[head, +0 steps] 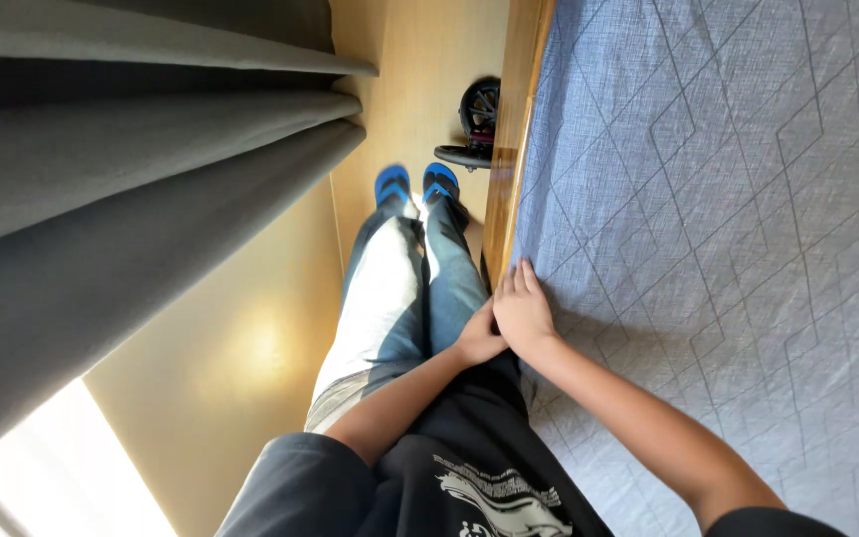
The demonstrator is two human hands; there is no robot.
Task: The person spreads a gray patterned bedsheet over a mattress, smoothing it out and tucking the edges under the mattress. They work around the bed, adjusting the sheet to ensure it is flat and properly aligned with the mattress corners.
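Note:
I stand beside a bed covered by a blue-grey quilted cover (728, 229) with a stitched line pattern. My right hand (522, 310) lies flat on the cover's near edge, fingers straight and close together, pointing toward my feet. My left hand (477, 341) sits right beside it at the bed's edge, touching the right hand. Its fingers are hidden under the right hand and the cover's edge, so whether it grips the cover does not show. The wooden bed frame (509, 129) runs along the cover's left side.
Grey curtains (121, 189) hang at the left, with bright light at the lower left. My legs in jeans and blue sandals (415, 185) stand on a narrow strip of wooden floor (420, 70). A black wheeled object (477, 117) lies on the floor by the frame.

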